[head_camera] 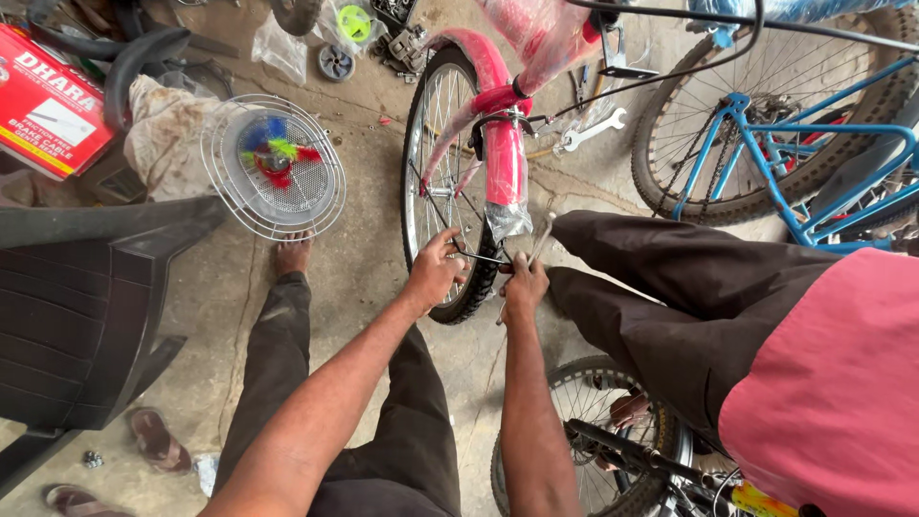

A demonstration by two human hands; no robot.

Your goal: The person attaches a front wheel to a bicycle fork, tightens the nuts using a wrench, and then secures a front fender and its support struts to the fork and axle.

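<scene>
- Left hand (433, 273) at centre, grip clamped on the front wheel (442, 182) rim of a red bicycle.
- Right hand (524, 285), at its 3 o'clock, grip clamped on a thin metal tool (539, 239).
- Wire basket (275, 165) lies at 10 o'clock on the floor.

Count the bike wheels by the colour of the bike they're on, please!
Red bike wheels: 1, with both hands at it, left hand and right hand
Blue bike wheels: 1
Wheels at the bottom, bike colour unclear: 1
Total: 3
</scene>
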